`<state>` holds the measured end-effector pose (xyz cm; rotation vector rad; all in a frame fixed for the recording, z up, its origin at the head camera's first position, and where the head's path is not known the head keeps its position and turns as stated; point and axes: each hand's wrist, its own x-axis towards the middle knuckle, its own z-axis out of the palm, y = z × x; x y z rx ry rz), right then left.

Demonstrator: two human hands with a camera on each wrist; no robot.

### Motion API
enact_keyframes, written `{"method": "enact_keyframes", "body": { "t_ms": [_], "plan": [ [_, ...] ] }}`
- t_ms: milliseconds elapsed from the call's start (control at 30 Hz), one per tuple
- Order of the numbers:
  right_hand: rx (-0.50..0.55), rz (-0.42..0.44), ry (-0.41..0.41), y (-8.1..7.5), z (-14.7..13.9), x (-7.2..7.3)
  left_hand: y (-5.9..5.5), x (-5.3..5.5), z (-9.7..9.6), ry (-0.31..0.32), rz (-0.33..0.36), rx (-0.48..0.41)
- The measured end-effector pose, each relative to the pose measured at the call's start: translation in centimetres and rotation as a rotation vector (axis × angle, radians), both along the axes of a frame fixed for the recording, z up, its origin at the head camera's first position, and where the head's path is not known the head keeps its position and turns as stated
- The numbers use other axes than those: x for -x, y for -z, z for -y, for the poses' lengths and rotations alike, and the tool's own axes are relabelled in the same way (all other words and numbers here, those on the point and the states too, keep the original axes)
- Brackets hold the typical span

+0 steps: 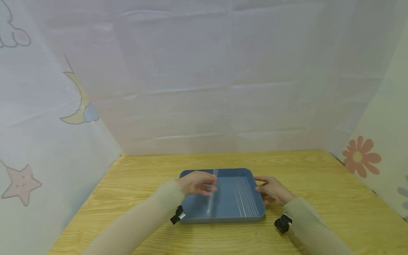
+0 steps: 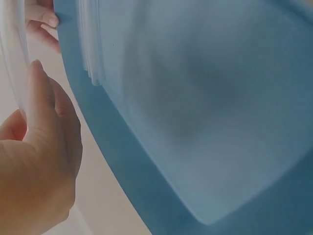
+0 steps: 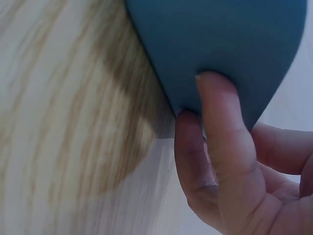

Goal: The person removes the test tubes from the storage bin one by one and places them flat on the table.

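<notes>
A shallow blue tray (image 1: 223, 220) with rounded corners rests on the wooden table. Over its left part my left hand (image 1: 198, 182) holds a long clear plastic tube (image 1: 210, 203) between thumb and fingers. The left wrist view has this tube (image 2: 13, 49) upright along the thumb side. Several more clear tubes (image 1: 246, 198) lie side by side in the tray's right part. My right hand (image 1: 273, 189) grips the tray's right side. In the right wrist view two fingertips press the outer wall (image 3: 220, 44), while another finger reaches behind the edge.
The wooden table (image 1: 143, 166) runs back to a pale sheet wall (image 1: 223, 106). Printed sheets flank it, with a moon (image 1: 78, 102) and a star (image 1: 21, 184) on the left and a red flower (image 1: 361, 156) on the right. Black wrist straps (image 1: 283, 224) sit on both sleeves.
</notes>
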<state>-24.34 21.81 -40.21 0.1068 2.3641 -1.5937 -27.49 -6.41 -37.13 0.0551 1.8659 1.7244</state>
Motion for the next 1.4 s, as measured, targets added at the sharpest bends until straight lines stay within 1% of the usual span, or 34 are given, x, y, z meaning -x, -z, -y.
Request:
{"method": "enact_keyframes", "body": {
  "t_ms": [133,400,567,667,900,1100,1267,1400],
  "plan": [
    [-0.008,-0.009,-0.001,0.1,0.0,-0.1,-0.2,-0.4,0.9,0.0,-0.012,-0.009],
    [0.003,-0.015,0.0,0.3,-0.1,0.0,-0.3,-0.9,2.0,-0.04,-0.028,0.007],
    [0.001,-0.018,-0.007,0.2,-0.1,0.0,-0.1,-1.1,2.8,-0.039,-0.022,0.005],
    [0.001,-0.021,-0.011,0.1,-0.1,0.0,-0.1,-1.2,3.3,-0.044,-0.02,0.002],
    [0.008,-0.008,-0.008,0.2,-0.1,0.0,-0.4,-1.4,4.4,-0.076,-0.001,0.001],
    [0.011,0.003,-0.004,0.3,-0.2,0.0,-0.6,-1.6,5.0,-0.069,0.007,-0.003],
    [0.012,0.005,-0.003,0.2,-0.2,0.1,-0.5,-1.5,5.7,-0.071,0.014,-0.007],
    [0.007,0.014,0.004,0.2,-0.2,0.1,-0.4,-1.5,6.3,-0.072,0.006,-0.002]
  ]
}}
